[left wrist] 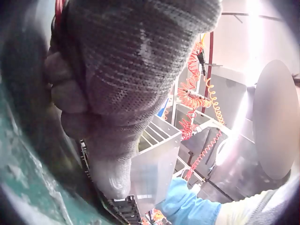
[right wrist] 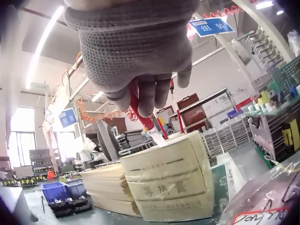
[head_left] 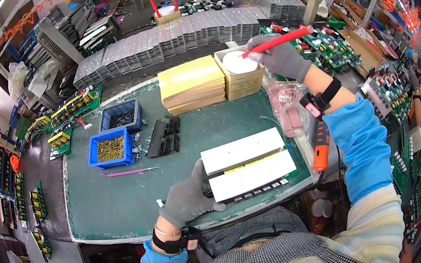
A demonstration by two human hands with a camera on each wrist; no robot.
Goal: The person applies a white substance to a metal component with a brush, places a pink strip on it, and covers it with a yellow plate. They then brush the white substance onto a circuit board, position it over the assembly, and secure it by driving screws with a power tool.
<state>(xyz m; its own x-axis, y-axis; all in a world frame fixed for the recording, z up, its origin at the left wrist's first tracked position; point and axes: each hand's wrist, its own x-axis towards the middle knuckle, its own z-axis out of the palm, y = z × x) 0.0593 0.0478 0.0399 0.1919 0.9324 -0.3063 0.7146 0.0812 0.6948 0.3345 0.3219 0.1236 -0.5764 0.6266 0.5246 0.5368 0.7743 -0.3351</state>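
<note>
On the green mat (head_left: 114,206), near edge: the board with two white plates (head_left: 249,171) lies flat just in front of us
Left hand (head_left: 187,200): gloved, fingers curled round the board's left end, thumb on top
Right hand (head_left: 283,59): gloved, fingers wrapped round the red stick (head_left: 278,41), above the open carton (head_left: 244,86) at the back of the mat
Stick tip: pale, pointing down at the carton in the right wrist view; we cannot tell whether it touches
Step, as we judge it: loading the tip from the white disc (head_left: 238,62) inside the carton
Doing it well: we would take a small, even load, lift straight up clear of the carton wall, and pin the board flat with the left hand
Board's look: two long white plates side by side, a yellow strip between them, green edge at the right, dark parts along the near side
Beside the carton: a stack of yellow boxes (head_left: 191,84), touching it
</note>
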